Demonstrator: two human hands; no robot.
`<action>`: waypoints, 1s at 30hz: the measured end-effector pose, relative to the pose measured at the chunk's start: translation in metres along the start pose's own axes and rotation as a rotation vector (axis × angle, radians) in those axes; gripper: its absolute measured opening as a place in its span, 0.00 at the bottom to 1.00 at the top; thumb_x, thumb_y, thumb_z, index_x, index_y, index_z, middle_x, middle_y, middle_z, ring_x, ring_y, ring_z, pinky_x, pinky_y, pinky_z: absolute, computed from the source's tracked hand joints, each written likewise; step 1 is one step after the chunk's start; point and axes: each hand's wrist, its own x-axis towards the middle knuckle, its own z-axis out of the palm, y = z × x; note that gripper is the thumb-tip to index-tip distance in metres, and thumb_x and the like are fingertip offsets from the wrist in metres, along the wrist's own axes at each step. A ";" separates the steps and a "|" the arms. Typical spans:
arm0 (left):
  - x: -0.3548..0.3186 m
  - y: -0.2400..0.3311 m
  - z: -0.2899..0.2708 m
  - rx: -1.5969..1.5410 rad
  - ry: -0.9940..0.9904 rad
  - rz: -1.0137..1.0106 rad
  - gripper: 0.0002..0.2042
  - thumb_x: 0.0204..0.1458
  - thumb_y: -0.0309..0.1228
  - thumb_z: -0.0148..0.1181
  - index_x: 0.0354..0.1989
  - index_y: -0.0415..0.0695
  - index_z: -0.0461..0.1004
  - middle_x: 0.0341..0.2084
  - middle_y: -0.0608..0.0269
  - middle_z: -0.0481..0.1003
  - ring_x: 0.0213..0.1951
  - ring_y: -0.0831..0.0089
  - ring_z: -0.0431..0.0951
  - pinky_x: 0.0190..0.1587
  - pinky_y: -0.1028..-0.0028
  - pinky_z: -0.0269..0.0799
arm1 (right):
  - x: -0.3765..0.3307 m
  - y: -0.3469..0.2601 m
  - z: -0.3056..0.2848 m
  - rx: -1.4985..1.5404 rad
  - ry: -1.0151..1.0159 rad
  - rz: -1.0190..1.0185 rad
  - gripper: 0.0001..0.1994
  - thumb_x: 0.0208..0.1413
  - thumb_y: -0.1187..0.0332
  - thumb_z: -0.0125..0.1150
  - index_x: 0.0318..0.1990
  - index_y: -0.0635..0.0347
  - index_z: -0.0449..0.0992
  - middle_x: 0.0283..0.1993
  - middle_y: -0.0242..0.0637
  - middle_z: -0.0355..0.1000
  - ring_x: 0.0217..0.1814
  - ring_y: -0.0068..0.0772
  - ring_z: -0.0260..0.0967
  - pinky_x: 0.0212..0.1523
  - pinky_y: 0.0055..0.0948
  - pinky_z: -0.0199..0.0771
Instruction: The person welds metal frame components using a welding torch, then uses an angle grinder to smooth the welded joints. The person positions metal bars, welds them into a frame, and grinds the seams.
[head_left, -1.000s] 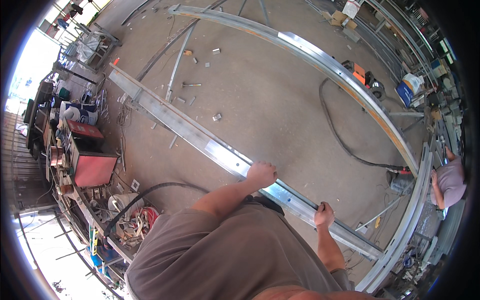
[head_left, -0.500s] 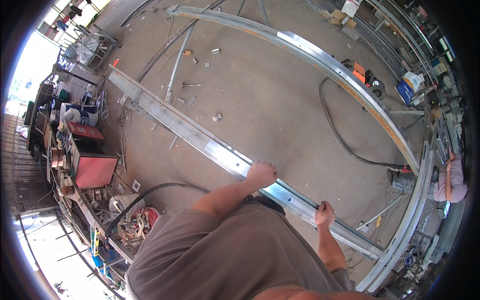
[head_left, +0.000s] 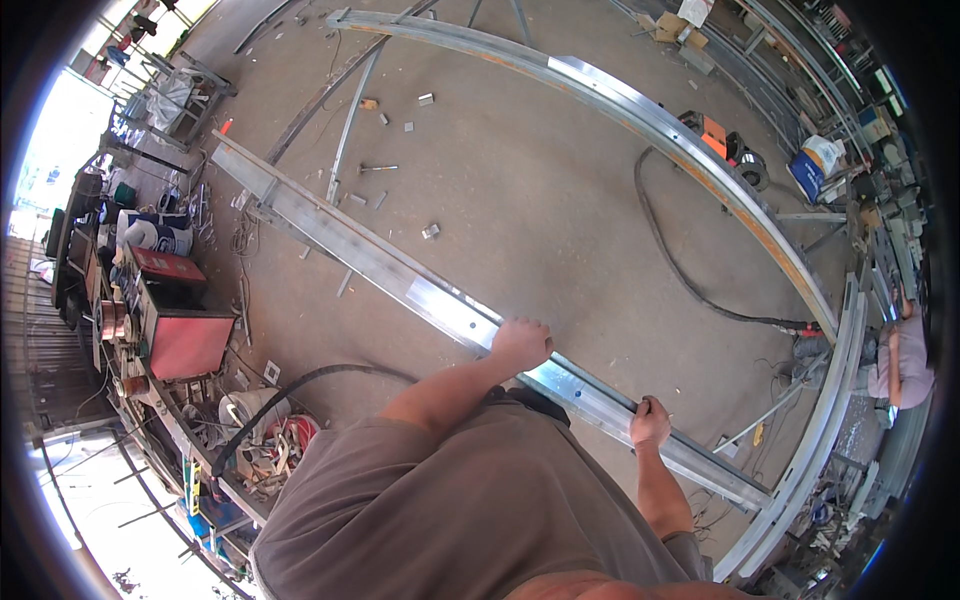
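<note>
A long galvanized steel channel (head_left: pixel 390 275) runs diagonally from the upper left to the lower right, close in front of my body. Its middle stretch is shinier and has small dark holes. My left hand (head_left: pixel 522 345) is closed over the channel's far edge near that bright stretch, fingertips partly hidden. Farther right along the same edge, my right hand (head_left: pixel 651 422) grips the channel, with the thumb on top. I see no tool in either hand.
A second, curved-looking beam (head_left: pixel 640 115) stands beyond. Metal rails (head_left: pixel 835 400) cross at right, near another person (head_left: pixel 900 360). A black cable (head_left: pixel 665 245) and small metal pieces (head_left: pixel 430 231) lie on the floor. At left are a red-fronted box (head_left: pixel 190 342) and a bucket (head_left: pixel 250 410).
Both hands stay at the same places on the channel. Only a slight shift of the whole view shows.
</note>
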 end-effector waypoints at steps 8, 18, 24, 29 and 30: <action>0.000 -0.001 0.003 0.003 0.043 0.022 0.14 0.57 0.39 0.55 0.30 0.44 0.84 0.31 0.54 0.84 0.36 0.53 0.84 0.44 0.54 0.78 | 0.001 0.003 0.003 0.015 0.005 0.006 0.15 0.61 0.57 0.57 0.45 0.49 0.87 0.45 0.44 0.84 0.47 0.54 0.82 0.48 0.51 0.81; 0.000 0.001 -0.001 0.019 -0.010 0.006 0.15 0.58 0.40 0.53 0.32 0.45 0.84 0.32 0.54 0.83 0.39 0.54 0.84 0.47 0.55 0.77 | 0.001 0.002 0.003 0.018 -0.004 0.023 0.15 0.61 0.56 0.57 0.47 0.49 0.87 0.46 0.45 0.84 0.48 0.54 0.81 0.50 0.51 0.81; 0.000 0.000 -0.001 -0.005 0.017 0.015 0.14 0.57 0.40 0.55 0.31 0.45 0.84 0.31 0.54 0.83 0.38 0.54 0.84 0.45 0.55 0.78 | -0.001 0.001 0.001 0.026 -0.004 0.011 0.15 0.62 0.57 0.57 0.47 0.49 0.86 0.47 0.43 0.84 0.50 0.53 0.81 0.53 0.49 0.80; 0.000 -0.001 0.002 -0.001 0.085 0.035 0.13 0.56 0.39 0.57 0.29 0.45 0.84 0.30 0.54 0.83 0.36 0.54 0.84 0.43 0.55 0.78 | -0.001 0.000 -0.001 0.018 0.008 -0.011 0.14 0.61 0.58 0.57 0.46 0.49 0.86 0.46 0.42 0.84 0.50 0.52 0.81 0.52 0.49 0.80; 0.000 -0.001 0.003 -0.002 0.094 0.036 0.13 0.56 0.39 0.57 0.29 0.45 0.84 0.30 0.54 0.83 0.36 0.53 0.84 0.43 0.55 0.78 | -0.001 0.000 -0.001 0.008 0.012 -0.020 0.14 0.61 0.58 0.57 0.46 0.49 0.86 0.46 0.42 0.84 0.49 0.52 0.81 0.51 0.49 0.80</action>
